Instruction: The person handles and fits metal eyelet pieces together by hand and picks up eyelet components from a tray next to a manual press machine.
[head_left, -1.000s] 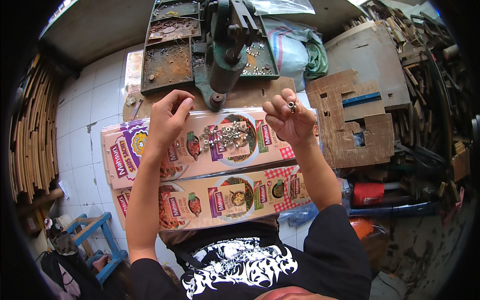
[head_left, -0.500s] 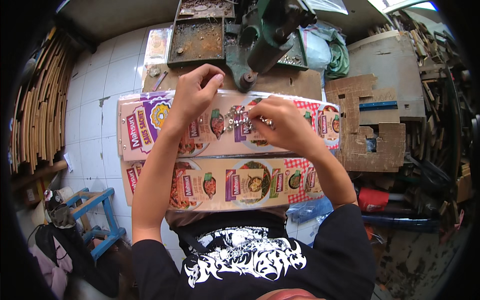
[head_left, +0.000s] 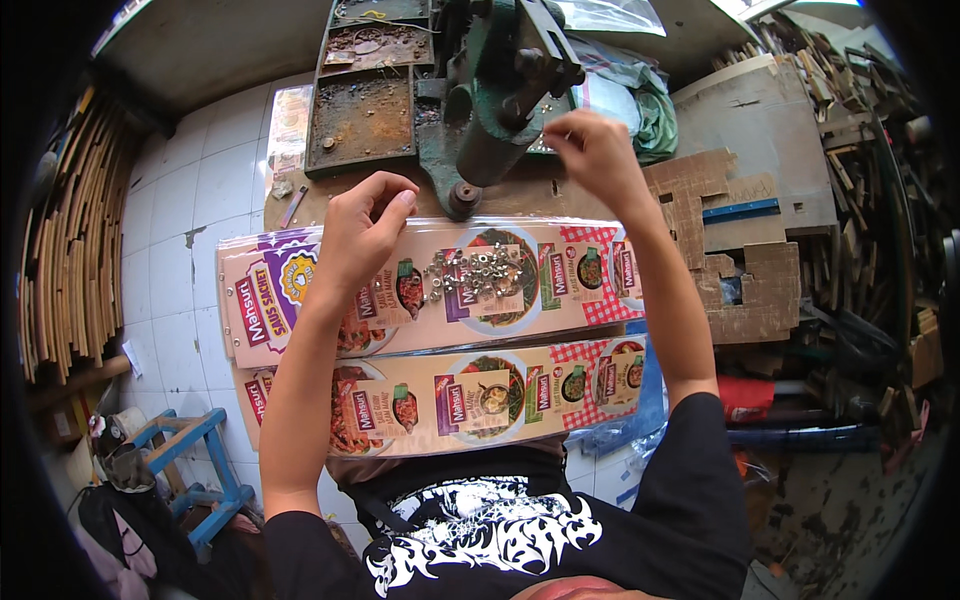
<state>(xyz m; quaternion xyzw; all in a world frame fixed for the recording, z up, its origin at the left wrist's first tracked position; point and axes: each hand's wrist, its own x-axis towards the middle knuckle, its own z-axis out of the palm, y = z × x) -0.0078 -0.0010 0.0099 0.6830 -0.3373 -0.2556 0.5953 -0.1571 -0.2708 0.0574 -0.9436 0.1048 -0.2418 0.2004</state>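
A small heap of shiny metal eyelets (head_left: pixel 485 272) lies spread on the upper printed plastic-covered sheet (head_left: pixel 395 338), a long banner with food pictures. Over its left part hovers my left hand (head_left: pixel 368 225), fingers curled in and thumb close to the index finger; whatever they hold is too small to make out. My right hand (head_left: pixel 602 158) is raised past the sheet's far edge, right of a green bench press (head_left: pixel 487 150), with its fingertips pinched together; I cannot see what is between them. The press's round lower die (head_left: pixel 463 197) sits just beyond the sheet.
Another printed sheet (head_left: pixel 540 425) lies nearer to me, overlapped by the upper one. Left of the press is a rusty divided tray (head_left: pixel 360 120) with small parts. Cut brown boards (head_left: pixel 745 240) are at the right, stacked panels (head_left: pixel 70 240) and a blue stool (head_left: pixel 205 460) at the left.
My right hand has lifted off the eyelets and moved away from me, up beside the press. The left hand keeps its curled shape over the sheet. The whole view has shifted slightly.
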